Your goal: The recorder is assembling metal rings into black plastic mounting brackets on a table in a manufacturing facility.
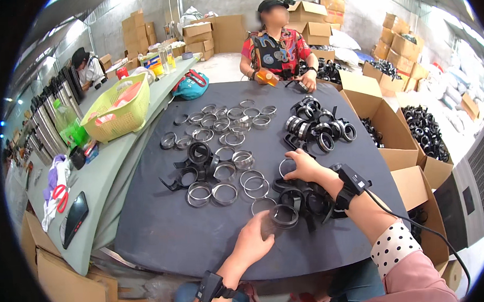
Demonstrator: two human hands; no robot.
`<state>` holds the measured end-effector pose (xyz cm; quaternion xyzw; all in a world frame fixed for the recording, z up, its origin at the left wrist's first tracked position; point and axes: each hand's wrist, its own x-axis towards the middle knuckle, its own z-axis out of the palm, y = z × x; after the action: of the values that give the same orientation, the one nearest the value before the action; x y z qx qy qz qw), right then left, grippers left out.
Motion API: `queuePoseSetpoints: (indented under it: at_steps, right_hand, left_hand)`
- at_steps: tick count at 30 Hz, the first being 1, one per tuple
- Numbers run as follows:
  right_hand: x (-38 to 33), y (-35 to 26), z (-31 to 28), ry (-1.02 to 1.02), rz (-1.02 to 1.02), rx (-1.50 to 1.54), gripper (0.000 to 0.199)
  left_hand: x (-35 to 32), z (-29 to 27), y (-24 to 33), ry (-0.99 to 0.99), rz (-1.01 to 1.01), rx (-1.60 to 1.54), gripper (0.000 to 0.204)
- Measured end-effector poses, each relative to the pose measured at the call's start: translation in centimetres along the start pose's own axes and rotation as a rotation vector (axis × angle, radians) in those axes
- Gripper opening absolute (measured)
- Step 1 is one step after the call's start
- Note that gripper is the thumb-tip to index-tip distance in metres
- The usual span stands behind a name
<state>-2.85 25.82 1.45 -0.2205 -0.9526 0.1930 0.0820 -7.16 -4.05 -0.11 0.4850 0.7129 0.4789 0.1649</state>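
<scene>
Near the table's front edge, my left hand (254,240) is closed on a dark, smoky-looking ring (285,226). My right hand (307,168) reaches over the table, with fingertips pinching a thin silver metal ring (281,170). Beneath and beside that hand lies a pile of black ring-shaped plastic parts (317,203) with handles. Loose silver rings (225,201) lie singly and overlapping to the left of my hands. Among them stands a small stack of black parts (200,152). Farther right, several more black parts (324,141) are heaped together.
Across the dark table (164,231), a person (280,50) holds an orange item (266,77) and a black part. Open cartons (385,124) of black parts line the right side. On the left, a green bench (104,183) carries a yellow-green basket (114,122), red scissors (61,198) and a phone (75,219).
</scene>
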Motion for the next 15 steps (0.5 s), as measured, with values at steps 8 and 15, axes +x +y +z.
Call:
queuePoseSetpoints:
  at_steps: [8, 15]
  right_hand:
    - [-6.7, -5.5, -5.3, 0.394, -0.294, 0.174, 0.019]
    - [-17.5, -7.7, -10.2, 0.542, -0.156, 0.322, 0.016]
  left_hand:
    - [-0.3, -0.6, 0.4, -0.093, -0.083, -0.088, 0.055]
    - [0.1, -0.6, 1.2, 0.05, -0.133, -0.256, 0.041]
